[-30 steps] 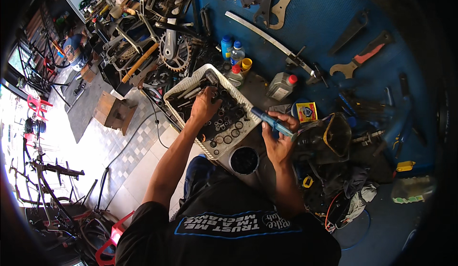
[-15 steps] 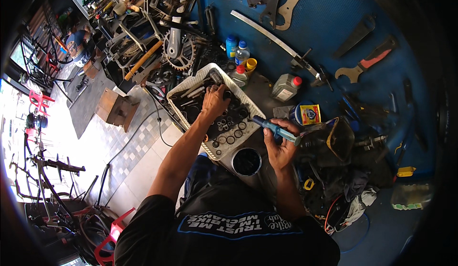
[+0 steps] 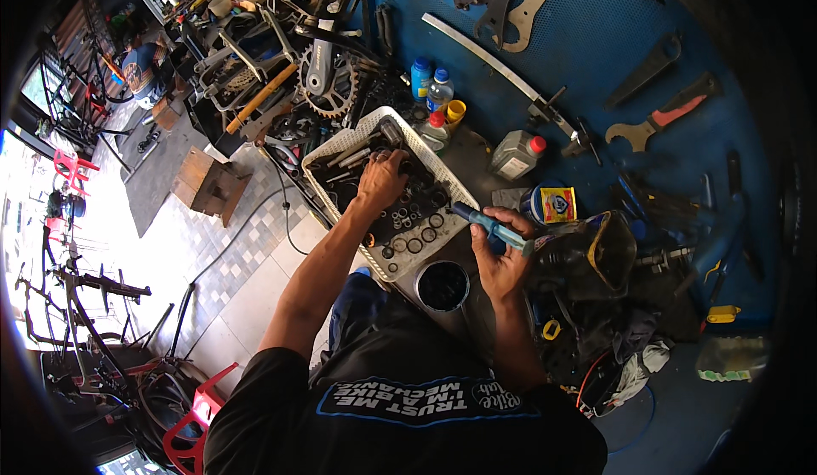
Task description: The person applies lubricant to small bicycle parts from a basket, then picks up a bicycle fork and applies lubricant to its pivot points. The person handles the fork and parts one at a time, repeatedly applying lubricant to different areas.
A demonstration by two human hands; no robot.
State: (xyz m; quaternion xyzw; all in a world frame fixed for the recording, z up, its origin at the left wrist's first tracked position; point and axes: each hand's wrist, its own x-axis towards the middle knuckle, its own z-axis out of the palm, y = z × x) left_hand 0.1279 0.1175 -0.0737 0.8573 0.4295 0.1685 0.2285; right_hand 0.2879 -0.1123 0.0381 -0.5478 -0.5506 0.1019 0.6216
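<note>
My left hand reaches into a cream plastic basket, its fingers curled down among dark metal parts. What the fingertips grip, if anything, is hidden. Near the basket's right corner, my right hand is closed around a blue-green, syringe-shaped tool with a dark end pointing at the basket. Several rings lie at the near end of the basket, and metal rods lie toward its far left. Just below the basket stands a round tub of dark contents.
Bottles and a grey red-capped jug stand behind the basket. A crankset sits in the parts pile at far left. Tools such as a red-handled wrench hang on the blue wall. A cut-open dark container is right of my right hand.
The view has shifted slightly, so the surroundings sit a little further right. My left hand stays in the basket with its fingers slightly repositioned. My right hand keeps hold of the syringe-shaped tool.
</note>
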